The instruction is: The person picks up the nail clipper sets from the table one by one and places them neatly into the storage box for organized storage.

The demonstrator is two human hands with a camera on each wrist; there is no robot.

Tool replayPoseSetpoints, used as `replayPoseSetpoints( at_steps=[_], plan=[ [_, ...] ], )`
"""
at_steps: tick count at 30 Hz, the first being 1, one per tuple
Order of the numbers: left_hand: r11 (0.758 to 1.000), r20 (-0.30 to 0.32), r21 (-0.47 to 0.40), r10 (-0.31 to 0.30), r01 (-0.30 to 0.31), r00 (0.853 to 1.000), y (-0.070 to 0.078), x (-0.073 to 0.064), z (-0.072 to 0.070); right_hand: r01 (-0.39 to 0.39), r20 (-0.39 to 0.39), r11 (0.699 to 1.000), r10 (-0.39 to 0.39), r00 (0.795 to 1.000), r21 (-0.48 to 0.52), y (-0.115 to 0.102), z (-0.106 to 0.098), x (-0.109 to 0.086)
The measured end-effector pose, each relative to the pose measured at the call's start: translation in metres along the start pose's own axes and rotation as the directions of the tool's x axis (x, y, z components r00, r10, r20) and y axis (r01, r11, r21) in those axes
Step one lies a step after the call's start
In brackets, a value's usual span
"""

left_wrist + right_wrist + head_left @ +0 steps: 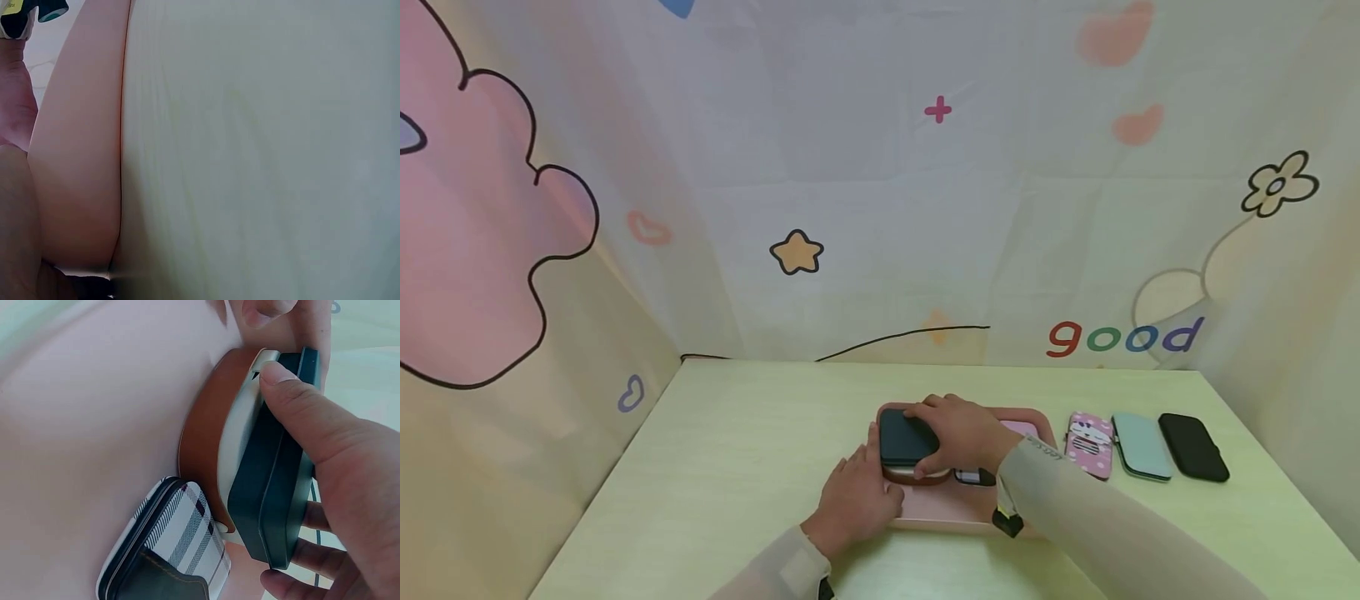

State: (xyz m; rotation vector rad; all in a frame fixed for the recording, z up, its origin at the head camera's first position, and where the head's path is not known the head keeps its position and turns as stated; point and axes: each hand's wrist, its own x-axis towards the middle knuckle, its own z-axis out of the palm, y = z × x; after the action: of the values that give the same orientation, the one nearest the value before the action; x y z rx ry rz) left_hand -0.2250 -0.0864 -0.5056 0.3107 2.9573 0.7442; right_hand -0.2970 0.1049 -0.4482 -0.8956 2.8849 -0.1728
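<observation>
Evidently, the right hand (pixel 966 435) grips the green box (pixel 904 437) over a brown case (pixel 203 428); the left hand (pixel 853 502) holds the tray (pixel 943 505) corner, thumb inside. Box-positioning seems in hand; the next move calls for levelness.

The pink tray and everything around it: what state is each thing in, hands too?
Pink tray: right way up.
Right hand: gripping the dark green case.
Dark green case: looks closed.
Left hand: holding the tray's left edge.
Brown-and-white case: beneath the dark green case.
Plaid case: looks closed.
Pink item: in the tray, partly hidden.
Pink patterned case: flat, looks closed.
Mint case: flat, looks closed.
Black case: flat, looks closed.
</observation>
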Motion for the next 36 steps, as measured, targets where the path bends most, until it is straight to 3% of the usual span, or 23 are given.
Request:
replayPoseSetpoints(
  at_steps=[22, 29, 36],
  plan=[
    [1.0, -0.028, -0.016, 0.004, -0.004, 1.0, 0.001, -0.002, 0.0, -0.002, -0.009, 0.999, 0.002, 1.0, -0.04, -0.006, 0.0, -0.008],
    [1.0, -0.021, -0.015, -0.006, 0.005, 1.0, 0.002, -0.003, 0.002, 0.005, 0.014, 1.0, -0.005, 1.0, -0.016, 0.001, 0.004, -0.015],
    [0.999, -0.036, -0.034, 0.005, -0.006, 0.999, 0.002, -0.003, 0.0, 0.005, -0.011, 1.0, -0.005, 1.0, 0.025, 0.016, 0.008, -0.023]
  ],
)
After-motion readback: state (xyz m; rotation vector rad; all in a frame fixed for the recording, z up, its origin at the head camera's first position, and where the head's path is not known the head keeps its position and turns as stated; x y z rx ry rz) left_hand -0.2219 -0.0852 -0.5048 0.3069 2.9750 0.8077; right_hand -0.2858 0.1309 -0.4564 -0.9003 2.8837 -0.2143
